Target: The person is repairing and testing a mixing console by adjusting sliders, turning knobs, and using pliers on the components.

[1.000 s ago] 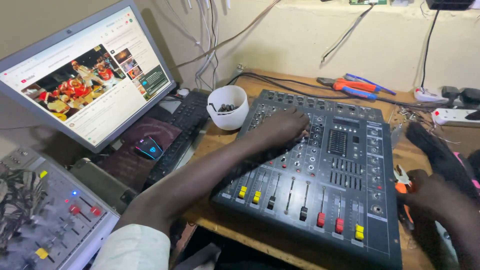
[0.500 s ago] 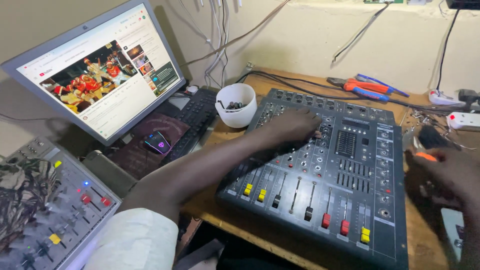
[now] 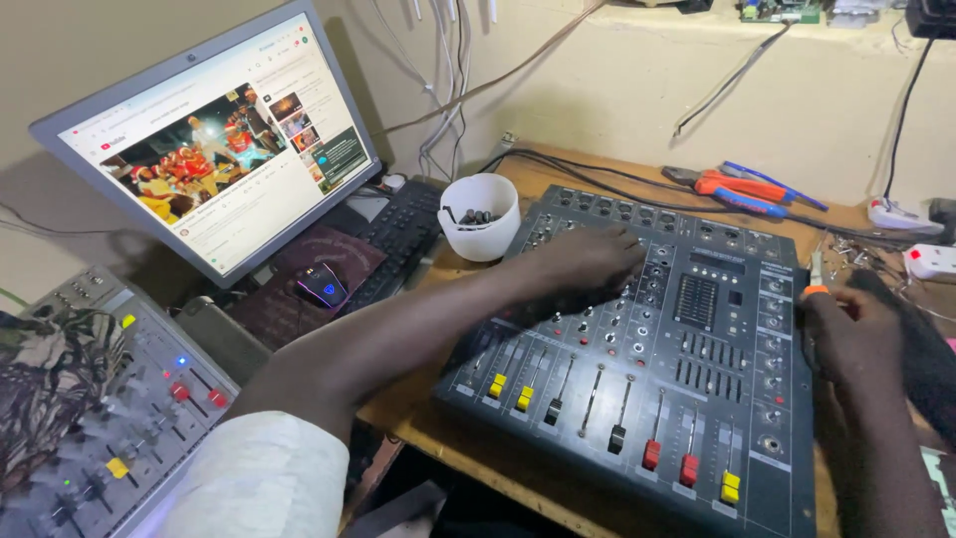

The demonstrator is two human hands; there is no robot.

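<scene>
Left hand (image 3: 588,261) flat on mixer (image 3: 697,399)

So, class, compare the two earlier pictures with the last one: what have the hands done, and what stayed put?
The right hand has come in from the table's edge to the right side of the dark mixer, now gripping an orange-handled screwdriver that was not clearly in its grasp a second ago. The left hand still rests on the mixer's knobs. The white cup, monitor and pliers have not moved.

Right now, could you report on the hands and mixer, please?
Left hand flat on mixer knobs. Right hand grips screwdriver at its edge. White cup close behind.
</scene>
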